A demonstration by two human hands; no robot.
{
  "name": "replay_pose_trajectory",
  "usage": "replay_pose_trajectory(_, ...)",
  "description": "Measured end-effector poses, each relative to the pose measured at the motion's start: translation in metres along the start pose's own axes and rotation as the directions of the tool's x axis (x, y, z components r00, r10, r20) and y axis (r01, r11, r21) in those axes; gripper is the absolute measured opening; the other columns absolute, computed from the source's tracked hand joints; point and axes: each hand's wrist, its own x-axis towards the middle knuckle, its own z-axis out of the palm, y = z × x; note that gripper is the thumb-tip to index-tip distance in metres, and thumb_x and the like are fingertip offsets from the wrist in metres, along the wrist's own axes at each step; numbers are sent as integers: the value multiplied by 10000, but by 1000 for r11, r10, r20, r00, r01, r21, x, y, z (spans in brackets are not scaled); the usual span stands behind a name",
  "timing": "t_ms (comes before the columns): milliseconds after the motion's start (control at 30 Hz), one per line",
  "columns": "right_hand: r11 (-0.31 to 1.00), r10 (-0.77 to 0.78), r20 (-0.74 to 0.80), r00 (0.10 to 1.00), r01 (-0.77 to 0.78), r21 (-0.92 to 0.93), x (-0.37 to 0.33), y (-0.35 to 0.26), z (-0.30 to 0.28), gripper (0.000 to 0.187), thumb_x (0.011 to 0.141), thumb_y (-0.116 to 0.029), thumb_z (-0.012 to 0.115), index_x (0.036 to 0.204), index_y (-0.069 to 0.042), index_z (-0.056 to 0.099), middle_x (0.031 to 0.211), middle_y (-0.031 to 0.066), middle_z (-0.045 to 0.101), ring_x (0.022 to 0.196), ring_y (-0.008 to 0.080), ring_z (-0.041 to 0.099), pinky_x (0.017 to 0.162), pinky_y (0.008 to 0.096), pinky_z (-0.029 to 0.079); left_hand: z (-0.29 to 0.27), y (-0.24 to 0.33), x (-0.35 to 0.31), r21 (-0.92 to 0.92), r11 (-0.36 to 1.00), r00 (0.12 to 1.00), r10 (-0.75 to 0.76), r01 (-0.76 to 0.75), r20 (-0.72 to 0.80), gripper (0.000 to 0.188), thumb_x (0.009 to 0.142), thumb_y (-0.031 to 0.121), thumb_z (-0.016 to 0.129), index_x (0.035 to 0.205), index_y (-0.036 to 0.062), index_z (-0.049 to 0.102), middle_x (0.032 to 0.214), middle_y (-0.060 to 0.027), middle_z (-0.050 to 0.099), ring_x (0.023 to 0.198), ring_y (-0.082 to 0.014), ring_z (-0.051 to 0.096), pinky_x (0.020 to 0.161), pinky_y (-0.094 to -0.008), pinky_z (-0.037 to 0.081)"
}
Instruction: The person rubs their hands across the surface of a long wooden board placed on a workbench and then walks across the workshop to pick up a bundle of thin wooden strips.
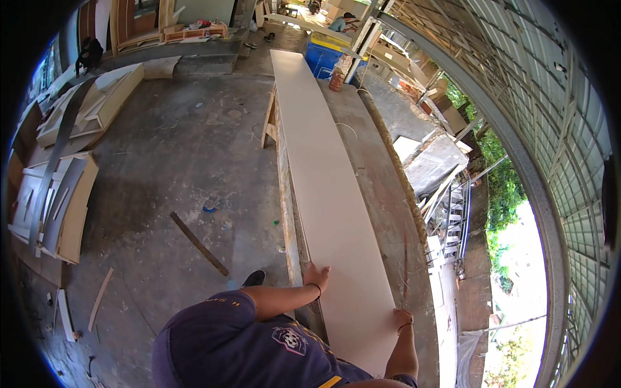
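Observation:
A long, pale white board [333, 168] stretches away from my body toward the back of the work area, lying flat and raised above the floor. My left hand [316, 277] grips its left edge, the thumb side over the top face and a dark band at the wrist. On the opposite edge, a little nearer to me, my right hand [403, 318] is closed around the board's rim. The fingers under both edges are partly hidden.
A wooden trestle [270, 119] stands at the board's left. Beyond its far end is a blue bin [320, 59]. Unfinished panel pieces [71, 200] lie at left, near a dark strip [198, 244] on the floor. Another person [88, 55] is at far left, one more [341, 23] at the back.

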Motion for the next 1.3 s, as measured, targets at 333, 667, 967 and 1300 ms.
replay_pose_trajectory(333, -744, -110, 169, 980, -193, 639, 6, 185, 102, 186, 766, -201, 466, 903, -102, 544, 887, 48, 612, 850, 228, 592, 694, 335, 492, -21, -33, 20, 14, 1000, 991, 23, -21, -134, 464, 735, 288, 600, 1001, -28, 389, 907, -225, 555, 874, -368, 533, 738, -427, 427)
replay_pose_trajectory(667, -681, -297, 69, 952, -263, 683, 4, 212, 117, 231, 798, -223, 409, 960, -113, 530, 935, 7, 591, 872, 174, 574, 660, 312, 504, -21, -31, 19, 16, 999, 992, 43, -42, -117, 480, 739, 305, 582, 1015, -35, 385, 912, -233, 554, 864, -377, 534, 727, -444, 425)
replay_pose_trajectory(967, -682, -102, 127, 987, -162, 713, 2, 192, 106, 190, 772, -215, 443, 903, -116, 536, 874, 37, 609, 846, 190, 591, 696, 300, 492, -21, -31, 16, -10, 987, 973, 156, -161, -172, 465, 734, 289, 581, 1006, -36, 391, 911, -241, 551, 868, -389, 524, 732, -439, 420)
replay_pose_trajectory(1300, -950, -295, 263, 919, -311, 19, 16, 145, 70, 191, 781, -215, 434, 913, -114, 527, 858, 33, 601, 825, 196, 579, 699, 291, 482, -25, -25, 14, 24, 994, 984, 111, -108, -141, 476, 740, 291, 578, 1024, -39, 384, 925, -250, 543, 875, -387, 521, 727, -437, 427)
